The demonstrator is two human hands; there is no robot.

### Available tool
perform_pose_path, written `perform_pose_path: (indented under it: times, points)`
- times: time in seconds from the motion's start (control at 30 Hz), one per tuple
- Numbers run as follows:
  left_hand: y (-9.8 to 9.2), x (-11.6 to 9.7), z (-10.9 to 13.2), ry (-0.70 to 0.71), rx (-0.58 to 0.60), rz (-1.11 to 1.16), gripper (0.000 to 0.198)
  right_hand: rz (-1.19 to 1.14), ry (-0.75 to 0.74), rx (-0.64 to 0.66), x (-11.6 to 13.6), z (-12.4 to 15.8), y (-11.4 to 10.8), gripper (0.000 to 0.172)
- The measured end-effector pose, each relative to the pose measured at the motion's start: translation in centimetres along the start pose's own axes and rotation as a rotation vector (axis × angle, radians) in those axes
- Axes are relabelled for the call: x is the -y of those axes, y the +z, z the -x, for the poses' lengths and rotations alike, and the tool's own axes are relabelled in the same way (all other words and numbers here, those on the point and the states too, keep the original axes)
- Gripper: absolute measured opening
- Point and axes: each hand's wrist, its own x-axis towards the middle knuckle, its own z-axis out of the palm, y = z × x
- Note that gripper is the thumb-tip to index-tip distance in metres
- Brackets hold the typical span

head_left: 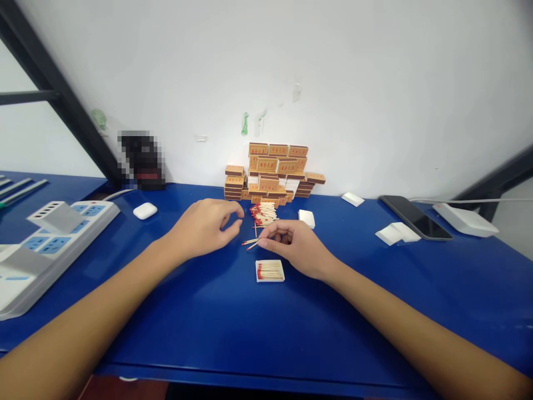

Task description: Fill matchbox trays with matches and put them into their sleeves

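Note:
On the blue table (216,322) my right hand (297,247) pinches a few red-tipped matches (251,243) between thumb and fingers, their heads pointing left. Just in front of that hand lies an open white matchbox tray (270,270) partly filled with matches. My left hand (206,226) hovers to the left of the pinched matches, fingers curled and a little apart, with nothing in them. A loose pile of matches (263,213) lies beyond both hands. Behind the pile, a stack of orange matchboxes (272,172) stands against the white wall.
A large white power strip (41,244) sits at the left, with a white earbud case (145,210) near it. Empty white trays (307,218) (397,233) (352,199), a dark phone (414,217) and a white adapter (464,219) lie to the right.

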Motion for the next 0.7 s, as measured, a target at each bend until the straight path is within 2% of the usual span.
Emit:
perform_pose_path:
  times: [0.17,0.3,0.37,0.47,0.7]
  points:
    - [0.6,-0.5,0.3,0.027,0.048,-0.025,0.020,0.226,-0.122,-0.061,-0.8,-0.3,0.3,0.006]
    - [0.4,-0.7,0.3,0.045,0.033,-0.037,0.021,0.359,-0.194,-0.028,-1.1,-0.6,0.2,0.013]
    - [0.2,-0.7,0.2,0.052,0.027,-0.042,0.020,0.392,-0.208,0.008,-1.1,-0.9,0.2,0.011]
    - [0.2,-0.7,0.2,0.059,0.029,-0.050,0.020,0.422,-0.192,0.063,-0.6,-1.3,0.1,0.004]
    - [0.3,-0.7,0.3,0.056,0.045,-0.049,0.019,0.510,-0.055,0.190,0.7,-0.7,-1.0,0.014]
